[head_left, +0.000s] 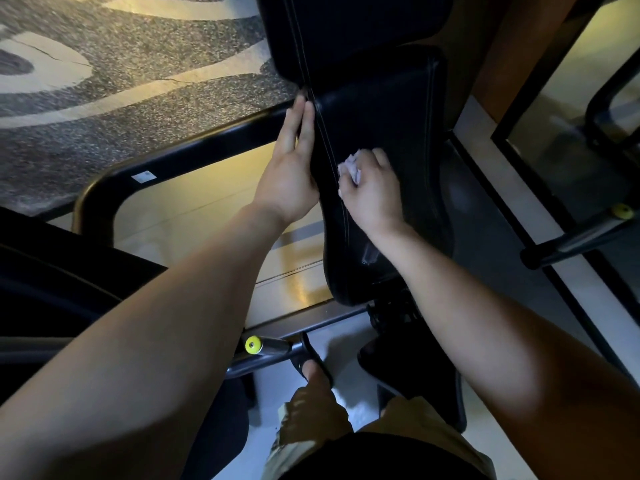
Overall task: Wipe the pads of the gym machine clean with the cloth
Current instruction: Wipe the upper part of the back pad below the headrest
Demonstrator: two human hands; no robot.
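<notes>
Wiping is judged to be the step in hand: a small crumpled white cloth [349, 167] is pressed against the black seat pad [391, 109] of the gym machine, near the stitched seam along the pad's left side and about halfway down its length. The cloth is bunched in the grip of the right hand [373, 195], whose fingers are curled round it, so the grip is closed on the cloth. The left hand [290, 173] is laid flat against the left edge of the same pad, its straight fingers [307, 123] pointing away from the body; nothing is held in it, and the pad appears to be steadied by it. Above the seat pad, a second black pad [346, 26], the backrest, is seen at the top of the view, and no cloth is on it. A black frame tube [194, 147] curves round to the left, a bar with a yellow end cap [252, 345] lies lower down, and a patterned floor [104, 81] fills the upper left. For the next move, strokes along the rest of the seat pad are likely to be needed, towards its near end and right side, before the backrest is reached; firm, even pressure would be called for.
</notes>
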